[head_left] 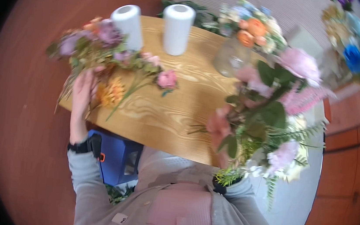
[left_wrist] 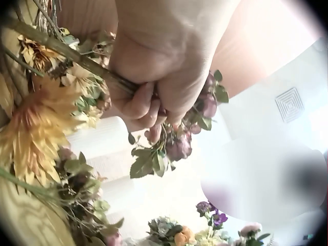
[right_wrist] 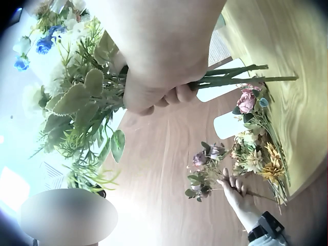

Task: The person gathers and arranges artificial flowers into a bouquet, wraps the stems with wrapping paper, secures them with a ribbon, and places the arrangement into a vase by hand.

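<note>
My left hand (head_left: 84, 89) grips the stem of a purple rose spray (left_wrist: 179, 147) over the table's left end. In the left wrist view its fingers curl round the brown stem (left_wrist: 66, 51), and the blooms stick out past them. Beneath that hand lie a yellow-orange flower (head_left: 113, 91) and a pink rose (head_left: 166, 79) on a green stem. Over the right side of the table, my right hand (head_left: 218, 127) holds a bunch of pink and white flowers (head_left: 300, 66) with green leaves. The bunch's cut stems (right_wrist: 246, 78) jut from the fist in the right wrist view.
Two white vases (head_left: 177, 31) stand at the back of the wooden table (head_left: 180, 112). A glass vase (head_left: 231, 58) with orange and cream flowers (head_left: 255, 28) is at the back right. Blue flowers (head_left: 359, 60) rise farther right. A blue box (head_left: 118, 158) sits below the front edge.
</note>
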Demonstrator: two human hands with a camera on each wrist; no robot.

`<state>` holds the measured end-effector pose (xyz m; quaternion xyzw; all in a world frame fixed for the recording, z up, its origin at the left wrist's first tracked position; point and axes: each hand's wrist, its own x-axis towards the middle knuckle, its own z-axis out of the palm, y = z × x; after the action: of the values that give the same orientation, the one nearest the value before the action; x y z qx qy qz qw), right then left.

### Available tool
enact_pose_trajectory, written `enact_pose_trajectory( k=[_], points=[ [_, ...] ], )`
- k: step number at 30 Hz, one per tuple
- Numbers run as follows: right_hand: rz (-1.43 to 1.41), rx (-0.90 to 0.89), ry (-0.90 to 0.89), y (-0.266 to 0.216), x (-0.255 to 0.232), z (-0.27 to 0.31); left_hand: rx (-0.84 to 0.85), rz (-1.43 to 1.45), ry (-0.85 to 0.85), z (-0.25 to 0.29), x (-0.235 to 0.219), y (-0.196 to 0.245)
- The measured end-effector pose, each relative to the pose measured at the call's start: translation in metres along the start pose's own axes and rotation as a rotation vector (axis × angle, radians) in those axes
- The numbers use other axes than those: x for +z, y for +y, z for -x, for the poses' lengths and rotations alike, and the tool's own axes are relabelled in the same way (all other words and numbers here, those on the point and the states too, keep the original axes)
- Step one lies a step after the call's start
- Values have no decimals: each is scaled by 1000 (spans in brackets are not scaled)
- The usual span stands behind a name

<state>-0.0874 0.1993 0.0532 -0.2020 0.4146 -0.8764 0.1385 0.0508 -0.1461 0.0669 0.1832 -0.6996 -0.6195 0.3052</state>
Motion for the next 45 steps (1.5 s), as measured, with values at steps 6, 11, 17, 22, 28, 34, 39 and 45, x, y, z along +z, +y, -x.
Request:
enact_pose_trajectory(
  k=[6, 11, 17, 22, 28, 34, 39, 45],
  points=[
    [435, -13, -61, 24, -34, -6, 175, 210, 226, 33, 65, -6],
    [372, 3, -159, 33, -38, -7, 145, 219, 197, 53, 130, -7],
    [266, 52, -322, 50, -31, -8, 431, -593, -105, 62, 154, -233],
    [188, 92, -457, 64, -24, -12, 329, -479, -166, 89, 172, -187],
    [139, 124, -588, 67, -30, -24, 207, -236, -297, 111, 164, -140],
    [106, 170, -692, 71, -38, -31, 121, 0, -453, 118, 164, -83],
    [88, 229, -769, 75, -46, -30, 113, 770, -680, 125, 155, 14],
    [83, 287, -832, 69, -63, -31, -392, 1044, -517, 148, 100, -41]
  ],
)
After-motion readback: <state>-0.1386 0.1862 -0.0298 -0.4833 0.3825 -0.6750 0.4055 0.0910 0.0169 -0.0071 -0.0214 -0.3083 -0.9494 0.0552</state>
